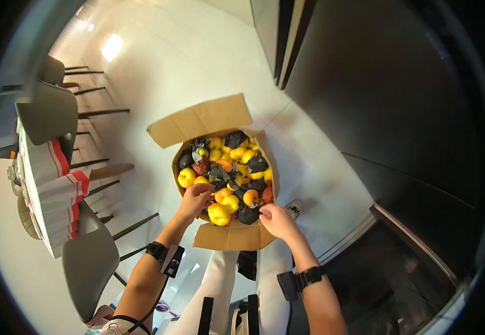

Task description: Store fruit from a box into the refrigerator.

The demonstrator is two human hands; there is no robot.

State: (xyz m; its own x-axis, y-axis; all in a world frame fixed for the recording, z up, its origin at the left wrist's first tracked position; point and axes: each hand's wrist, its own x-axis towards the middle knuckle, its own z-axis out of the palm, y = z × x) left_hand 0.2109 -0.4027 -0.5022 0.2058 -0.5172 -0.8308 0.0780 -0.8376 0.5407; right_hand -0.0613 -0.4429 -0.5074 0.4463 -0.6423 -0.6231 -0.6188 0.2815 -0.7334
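An open cardboard box (200,119) in front of my legs is filled with yellow peach-like fruits (219,213), some of them orange-tinted. Crumpled black paper (248,213) lies among the fruits and wraps several of them, with a few reddish pieces (267,194) between. My left hand (198,199) is over the box's near left side, fingers bent beside the fruits; whether it grips anything is hidden. At the near right corner, my right hand (277,221) has its thumb and fingertips close together next to the black paper. Contact with that paper is unclear.
Grey chairs (89,259) with dark legs line the left, around a table with a red-and-white cloth (58,188). Dark cabinet panels (376,104) rise on the right. Pale floor tiles (175,63) surround the box, and a shoe (295,207) shows beside it.
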